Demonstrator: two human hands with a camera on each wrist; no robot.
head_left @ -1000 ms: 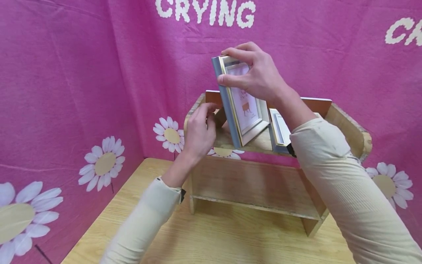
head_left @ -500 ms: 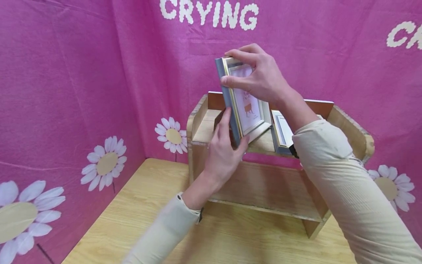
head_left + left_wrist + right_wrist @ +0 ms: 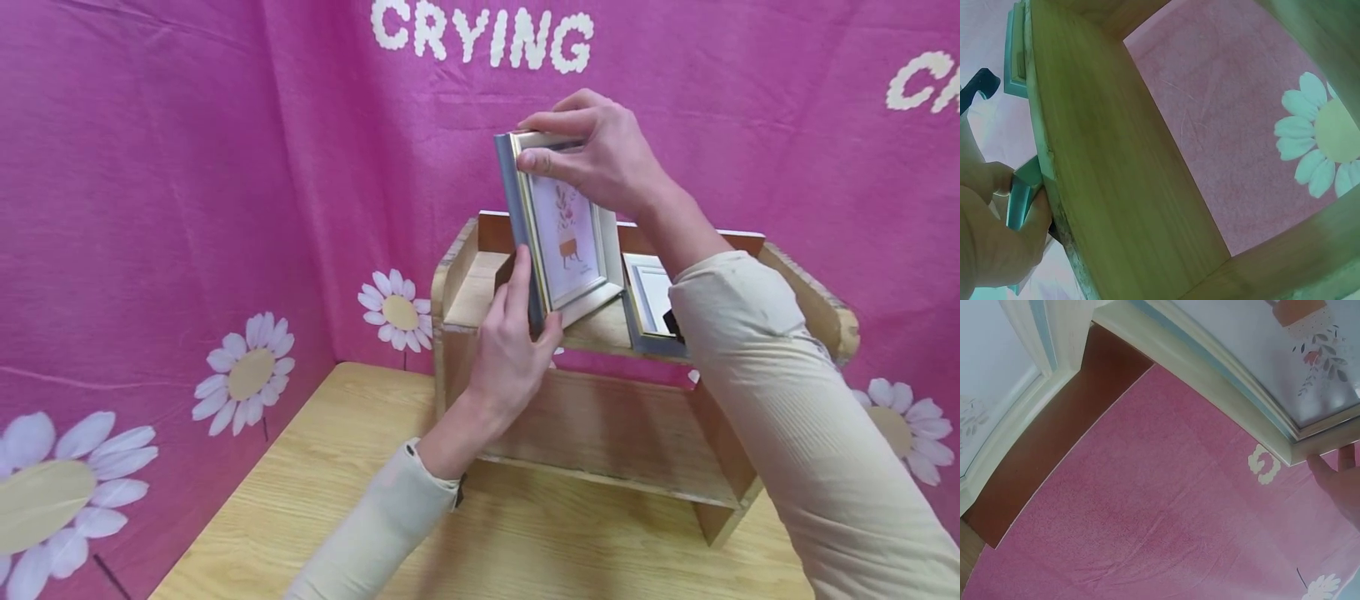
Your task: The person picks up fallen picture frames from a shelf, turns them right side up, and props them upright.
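A picture frame (image 3: 570,250) with a grey-blue side, pale gold rim and plant picture stands tilted on the upper board of a small wooden shelf (image 3: 600,417). My right hand (image 3: 618,158) holds its top left part, thumb on the front and fingers over the top edge. Low on the same frame, my left hand (image 3: 510,350) grips the left corner between thumb and fingers. The left wrist view shows that hand (image 3: 1000,231) around the frame's corner (image 3: 1019,203) by the board's edge. A second picture frame (image 3: 651,292) stands to the right, partly hidden by my right forearm.
The shelf has raised side panels and a reddish-brown back strip (image 3: 495,233). It stands on a wood-grain table (image 3: 360,408). A pink cloth (image 3: 360,150) with daisies and white letters hangs behind and to the left.
My left hand has moved right from the shelf's left end and now grips the frame's lower corner. My right hand's thumb has shifted slightly up on the frame.
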